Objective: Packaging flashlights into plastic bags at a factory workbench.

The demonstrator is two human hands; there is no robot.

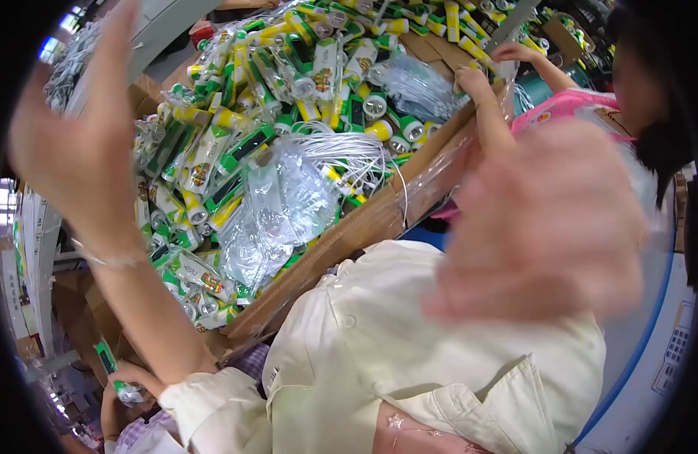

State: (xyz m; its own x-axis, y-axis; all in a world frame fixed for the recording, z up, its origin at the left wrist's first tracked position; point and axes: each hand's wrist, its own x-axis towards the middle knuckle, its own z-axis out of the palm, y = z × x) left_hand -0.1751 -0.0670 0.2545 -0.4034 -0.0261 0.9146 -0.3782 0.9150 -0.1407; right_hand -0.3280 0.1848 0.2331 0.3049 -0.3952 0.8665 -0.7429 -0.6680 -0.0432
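Note:
My left hand [80,151] is raised at the upper left, blurred, with its fingers apart and no object visible in it. It hovers beside a large heap of green, yellow and white flashlights [251,140], many in clear wrappers. Close to the camera on the right is my right hand [545,227], so smeared by motion that its fingers and anything in them cannot be made out. Between the hands, a pile of clear plastic bags [277,212] lies on the flashlights. Just beyond the bags rests a bundle of white cables [349,155].
A cardboard box wall [349,238] borders the heap on my side. More clear bags [421,87] lie toward the far right. At the right, another person's hand [474,82] reaches over the box edge. Another person's hand [130,374], lower left, holds a green-and-white wrapped item [105,359].

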